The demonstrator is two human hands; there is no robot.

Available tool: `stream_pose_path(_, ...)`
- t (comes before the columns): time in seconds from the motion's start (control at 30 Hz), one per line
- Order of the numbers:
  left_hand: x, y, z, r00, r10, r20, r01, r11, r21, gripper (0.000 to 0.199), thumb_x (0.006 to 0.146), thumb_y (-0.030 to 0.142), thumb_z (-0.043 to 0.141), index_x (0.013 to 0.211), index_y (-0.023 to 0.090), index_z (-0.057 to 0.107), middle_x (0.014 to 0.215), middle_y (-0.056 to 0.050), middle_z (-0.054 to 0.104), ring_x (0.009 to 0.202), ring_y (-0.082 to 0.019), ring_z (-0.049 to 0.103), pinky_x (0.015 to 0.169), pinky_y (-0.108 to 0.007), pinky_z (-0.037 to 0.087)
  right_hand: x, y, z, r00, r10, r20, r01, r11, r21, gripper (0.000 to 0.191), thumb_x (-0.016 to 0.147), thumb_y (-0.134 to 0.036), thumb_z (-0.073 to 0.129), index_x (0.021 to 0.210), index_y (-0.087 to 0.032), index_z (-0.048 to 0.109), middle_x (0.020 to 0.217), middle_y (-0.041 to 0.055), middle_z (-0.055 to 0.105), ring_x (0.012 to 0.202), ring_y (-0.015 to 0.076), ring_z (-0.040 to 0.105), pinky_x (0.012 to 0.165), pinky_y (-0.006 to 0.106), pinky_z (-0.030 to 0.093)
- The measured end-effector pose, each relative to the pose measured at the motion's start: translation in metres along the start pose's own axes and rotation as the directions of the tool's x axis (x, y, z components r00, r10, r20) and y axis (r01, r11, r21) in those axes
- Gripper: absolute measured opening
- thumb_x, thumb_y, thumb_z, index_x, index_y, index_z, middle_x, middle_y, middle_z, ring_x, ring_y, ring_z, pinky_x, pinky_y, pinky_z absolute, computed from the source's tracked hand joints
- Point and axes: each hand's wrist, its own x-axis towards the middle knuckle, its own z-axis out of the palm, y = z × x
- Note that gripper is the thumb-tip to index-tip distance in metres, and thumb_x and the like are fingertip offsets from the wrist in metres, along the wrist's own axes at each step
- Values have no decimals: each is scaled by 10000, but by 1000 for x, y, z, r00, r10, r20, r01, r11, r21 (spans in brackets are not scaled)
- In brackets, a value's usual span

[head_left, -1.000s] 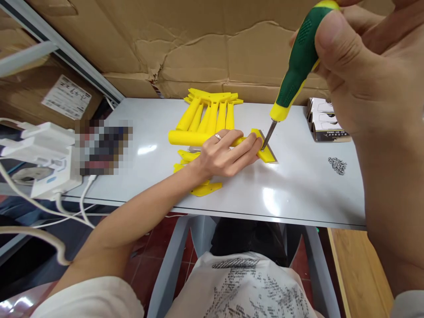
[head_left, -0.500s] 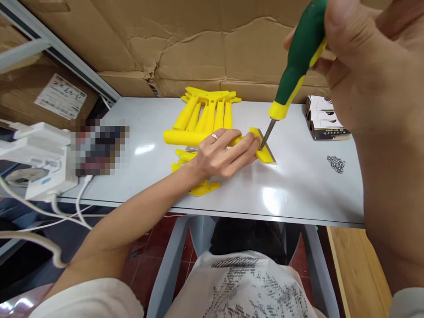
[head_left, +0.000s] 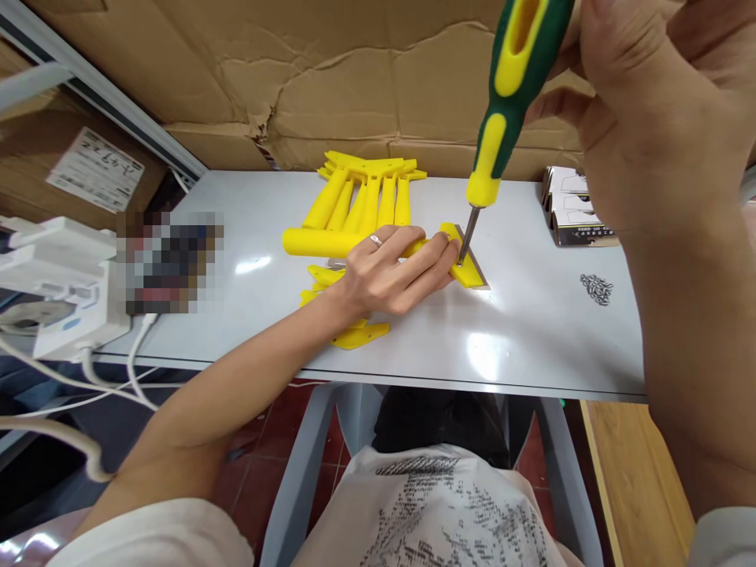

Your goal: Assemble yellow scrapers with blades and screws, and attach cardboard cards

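Observation:
A yellow plastic scraper [head_left: 322, 242] with a metal blade along its head lies on the white table, my left hand [head_left: 393, 272] wrapped over its neck and pressing it down. In my right hand [head_left: 661, 134], at the upper right, is a green and yellow screwdriver [head_left: 496, 118]. Its shaft slants down and the tip meets a screw spot in the scraper's head. The top of the screwdriver handle runs out of the picture. Below my left hand lie loose yellow head pieces [head_left: 360, 336], partly covered by my wrist.
Several yellow scraper handles [head_left: 369, 197] are lined up behind my left hand. A heap of small screws [head_left: 596, 289] lies at the right, near printed card boxes [head_left: 579, 209]. A white power strip [head_left: 83, 291] with cables stands at the left. Cardboard [head_left: 336, 87] backs the table.
The screwdriver handle has turned, now showing its yellow inlay, and my right fingers have shifted on it. My left hand and the scraper stay in place; the view has shifted slightly.

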Motion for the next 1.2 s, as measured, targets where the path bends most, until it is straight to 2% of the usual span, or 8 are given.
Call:
stream_pose_path(0.17,-3,0,0,1000,8,27,-8,1000,-24,212,924,131,704,1109,198,783,980,-48,785,791,-214,735,548,-318,481,4,-6,9,998,-45,-33,44,999,-31,629,750,-699,910,1131,-378,526,1059,-35,702,1135,288,788,745,399,714)
stream_pose_path(0.4,-2,-1,0,1000,12,18,-12,1000,9,177,908,127,711,1054,194,784,927,-41,778,745,-198,721,522,-306,469,5,0,14,945,-225,-238,261,957,129,625,740,-783,860,1019,-277,622,975,-83,706,772,118,732,578,305,619)
stream_pose_path(0.53,-1,-3,0,1000,11,15,-11,1000,11,203,921,110,683,1078,192,781,943,-47,776,773,-205,735,542,-308,488,2,-9,15,990,-77,-120,93,986,137,753,659,-850,853,1041,-246,614,976,-62,749,914,189,787,567,322,616)
stream_pose_path(0.63,-2,-2,1,999,37,6,-37,999,7,131,907,104,722,1006,172,773,945,-46,775,759,-192,724,540,-297,482,-1,-12,14,991,-121,-58,129,978,165,731,729,-871,803,1028,-238,594,1011,7,780,1016,276,805,674,422,682)
stream_pose_path(0.8,-4,-1,3,1000,9,26,-10,1000,2,164,959,159,711,1106,218,753,926,-45,760,757,-184,717,566,-298,475,3,-8,11,971,-192,-142,211,967,140,743,644,-691,972,1007,-310,447,993,-97,730,799,155,772,644,342,674)
stream_pose_path(0.93,-2,-1,4,1000,2,5,-2,999,-40,93,982,191,700,1066,185,740,902,-64,731,740,-186,696,563,-310,456,-1,-15,14,986,-130,-105,136,989,58,675,762,-808,826,1029,-255,547,996,-73,699,811,122,723,736,365,728)
stream_pose_path(1.1,-8,0,7,997,-68,45,74,987,-143,175,997,222,712,1170,211,724,928,-73,712,750,-203,696,590,-333,469,-9,-23,16,999,-37,-2,36,976,212,668,967,-777,640,1151,-135,609,1117,50,809,989,237,798,833,466,732)
stream_pose_path(1.2,-15,1,9,992,-104,76,117,976,-184,238,999,251,728,1235,233,708,948,-76,708,763,-211,698,607,-344,474,-6,-19,13,990,-137,-32,141,973,181,648,876,-801,735,1088,-191,692,1008,31,801,892,246,784,759,463,720)
